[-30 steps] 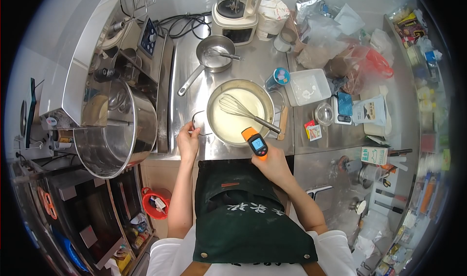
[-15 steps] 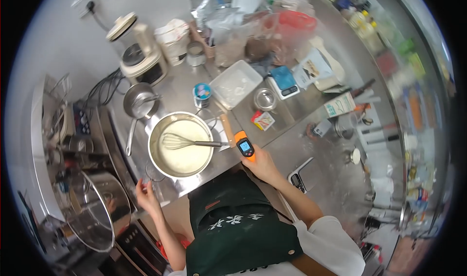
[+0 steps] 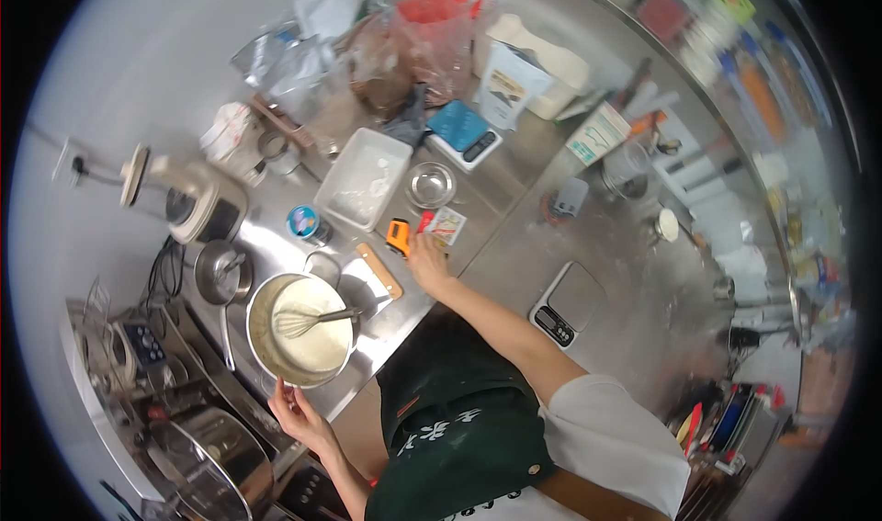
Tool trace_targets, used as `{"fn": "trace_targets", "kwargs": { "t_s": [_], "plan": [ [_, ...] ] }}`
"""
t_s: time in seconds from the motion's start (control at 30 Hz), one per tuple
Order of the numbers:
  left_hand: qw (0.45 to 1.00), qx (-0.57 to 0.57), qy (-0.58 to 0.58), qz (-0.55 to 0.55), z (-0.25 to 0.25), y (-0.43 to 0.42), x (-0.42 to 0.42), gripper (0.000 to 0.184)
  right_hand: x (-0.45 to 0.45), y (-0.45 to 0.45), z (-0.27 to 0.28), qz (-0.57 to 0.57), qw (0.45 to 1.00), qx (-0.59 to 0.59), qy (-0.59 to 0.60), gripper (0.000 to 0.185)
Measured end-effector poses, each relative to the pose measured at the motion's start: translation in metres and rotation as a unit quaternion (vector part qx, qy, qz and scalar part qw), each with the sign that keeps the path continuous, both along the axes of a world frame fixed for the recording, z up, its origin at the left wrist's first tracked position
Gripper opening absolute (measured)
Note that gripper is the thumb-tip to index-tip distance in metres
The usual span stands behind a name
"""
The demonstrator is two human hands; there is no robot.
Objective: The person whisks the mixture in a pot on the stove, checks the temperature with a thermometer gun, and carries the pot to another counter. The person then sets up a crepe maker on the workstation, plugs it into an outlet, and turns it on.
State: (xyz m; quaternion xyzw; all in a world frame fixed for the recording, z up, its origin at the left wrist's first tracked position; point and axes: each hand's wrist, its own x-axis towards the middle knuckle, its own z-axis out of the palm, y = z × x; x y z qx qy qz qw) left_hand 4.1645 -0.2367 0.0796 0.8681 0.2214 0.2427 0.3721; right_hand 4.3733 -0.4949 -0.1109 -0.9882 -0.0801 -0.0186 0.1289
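My right hand (image 3: 428,265) reaches over the worktop, its fingers on an orange and black infrared thermometer (image 3: 398,237). Just beyond it lies a small red and white packet (image 3: 446,225). My left hand (image 3: 301,418), fingers apart, is close to the near rim of a large steel pot (image 3: 260,346); I cannot tell whether they touch. Inside the pot is a pale cream liquid (image 3: 317,348), where a wire whisk (image 3: 303,322) rests with its handle against the right rim. Between pot and thermometer lies a wooden-handled tool (image 3: 379,271).
Left of the pot stand a small saucepan (image 3: 220,282) and a blender (image 3: 207,199). Farther back are a blue-lidded can (image 3: 305,223), a white plastic tub (image 3: 366,179), a glass bowl (image 3: 431,185) and a scale (image 3: 464,135). Another scale (image 3: 557,310) lies to the right.
My right hand has carried the thermometer away from the pot's side, toward the packet. My left hand has come nearer the pot's rim. The whole view has shifted and turned.
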Motion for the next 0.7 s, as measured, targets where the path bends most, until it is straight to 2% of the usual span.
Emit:
{"fn": "trace_targets", "kwargs": {
  "t_s": [0.17, 0.2, 0.23, 0.3, 0.37, 0.43, 0.5, 0.57, 0.63, 0.7],
  "plan": [
    [0.998, 0.033, -0.004, -0.055, -0.022, -0.017, -0.014, 0.028, -0.007, -0.002, 0.002, -0.008, 0.997, -0.017, -0.073, 0.045],
    [0.997, 0.031, -0.026, -0.059, -0.012, -0.031, -0.01, 0.016, -0.016, -0.009, 0.013, 0.003, 0.991, -0.018, -0.136, 0.044],
    [0.996, 0.017, -0.033, -0.077, -0.014, -0.038, -0.008, 0.011, -0.028, -0.014, 0.025, 0.014, 0.98, -0.021, -0.198, 0.042],
    [0.992, -0.012, -0.047, -0.116, -0.022, -0.049, -0.007, 0.003, -0.067, -0.03, 0.046, 0.057, 0.988, 0.016, -0.144, 0.04],
    [0.981, -0.067, -0.074, -0.168, -0.034, -0.066, -0.001, 0.008, -0.115, -0.045, 0.045, 0.062, 0.99, 0.107, -0.067, 0.038],
    [0.967, -0.073, -0.042, -0.241, -0.031, -0.085, 0.0, 0.008, -0.171, -0.065, 0.051, 0.05, 0.987, 0.147, -0.038, 0.041],
    [0.938, -0.063, -0.011, -0.342, -0.021, -0.101, 0.0, 0.007, -0.232, -0.082, 0.047, 0.007, 0.991, 0.121, 0.05, 0.042],
    [0.904, -0.053, -0.038, -0.422, -0.019, -0.116, -0.003, 0.006, -0.295, -0.093, 0.035, -0.096, 0.979, 0.127, 0.124, 0.041],
    [0.87, -0.042, -0.017, -0.491, -0.031, -0.113, -0.008, 0.008, -0.364, -0.093, 0.026, -0.227, 0.962, 0.1, 0.114, 0.038],
    [0.82, -0.032, -0.022, -0.571, -0.042, -0.114, -0.014, 0.01, -0.425, -0.079, 0.026, -0.355, 0.92, 0.081, 0.144, 0.035]
  ]
}}
